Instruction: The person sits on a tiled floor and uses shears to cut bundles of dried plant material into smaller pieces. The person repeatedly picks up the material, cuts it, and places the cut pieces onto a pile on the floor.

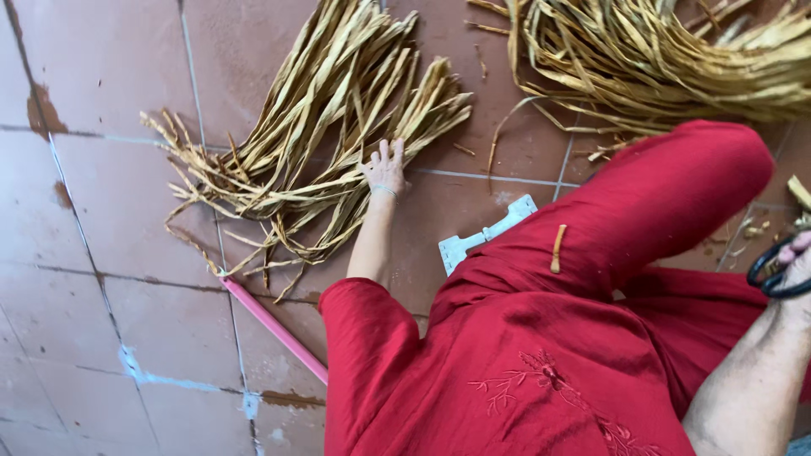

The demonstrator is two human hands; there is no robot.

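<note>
My left hand [386,169] reaches out over the tiled floor and rests, fingers spread, on a loose pile of dry tan leaf strips [321,127]. My right hand [796,257] sits at the right edge of the view, fingers hooked through the black handles of a pair of scissors [773,274]; the blades are out of view. My red clothing [549,338] fills the lower right, with one short strip piece [557,248] lying on the knee.
A larger bundle of the same strips [659,59] lies at the top right. A pink stick [274,329] lies on the brown floor tiles [101,253], and a white plastic piece [486,236] pokes out beside my leg.
</note>
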